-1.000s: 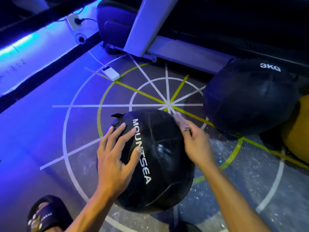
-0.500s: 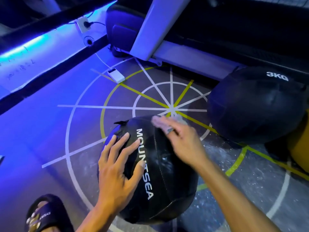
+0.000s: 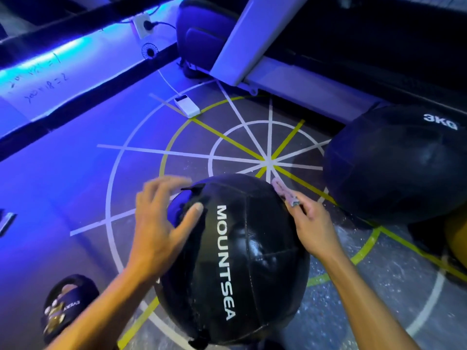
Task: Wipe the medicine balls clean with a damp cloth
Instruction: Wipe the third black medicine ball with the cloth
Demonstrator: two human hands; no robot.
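A black medicine ball [image 3: 252, 261] marked MOUNTSEA sits on the floor in front of me. My left hand [image 3: 161, 223] lies spread on its upper left side, thumb pressed on the leather, fingers blurred over the far edge. My right hand [image 3: 310, 223] pinches a small pale cloth [image 3: 283, 190] and holds it against the ball's upper right edge. A second black ball [image 3: 394, 168] marked 3KG rests to the right, apart from both hands.
Painted white and yellow lines [image 3: 267, 160] form a wheel on the floor. A white power bank [image 3: 187, 107] with a cable lies beyond. A white machine frame [image 3: 290, 82] runs along the back. A yellow object [image 3: 457, 238] sits at far right. My sandalled foot [image 3: 65, 306] is at lower left.
The cloth hand has swept from the ball's top centre back to its upper right edge. The left hand has shifted up and left toward the far side of the ball.
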